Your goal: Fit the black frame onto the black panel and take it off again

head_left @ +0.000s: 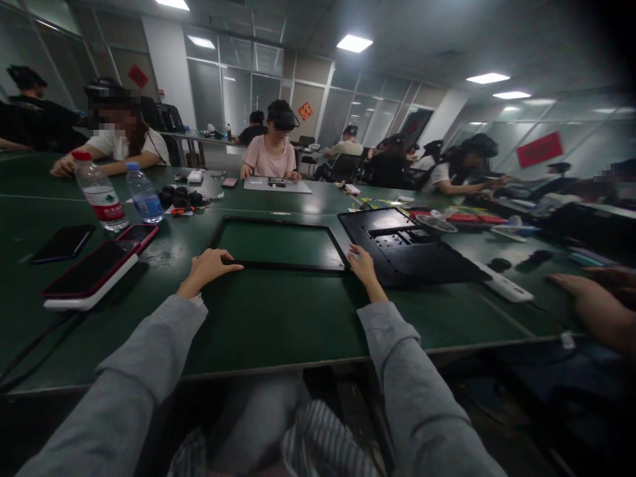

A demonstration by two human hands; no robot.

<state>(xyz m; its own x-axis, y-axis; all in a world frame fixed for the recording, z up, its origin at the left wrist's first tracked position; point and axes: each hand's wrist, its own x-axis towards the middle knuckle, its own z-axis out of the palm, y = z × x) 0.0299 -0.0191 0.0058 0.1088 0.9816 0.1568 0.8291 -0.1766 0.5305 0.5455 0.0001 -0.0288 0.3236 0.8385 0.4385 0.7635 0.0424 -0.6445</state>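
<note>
A thin black rectangular frame (278, 266) lies on the green tabletop in front of me, and the green surface shows through its middle. My left hand (211, 266) grips its near left corner, thumb stretched along the near bar and fingers curled at the side. At the near right corner my right hand (362, 262) is closed on the same frame, fingers bent over the bar. Right beside it lies a large black panel (417, 262) with a rectangular cutout section and small fittings; neither hand touches it.
Left stand a red-capped bottle (102, 195) and a blue-capped bottle (144, 195), near a dark phone (63, 244) and a red-edged device (99, 265) on a white base. A white power strip (509, 285) lies right, near another person's hand (591, 301). People sit across the table.
</note>
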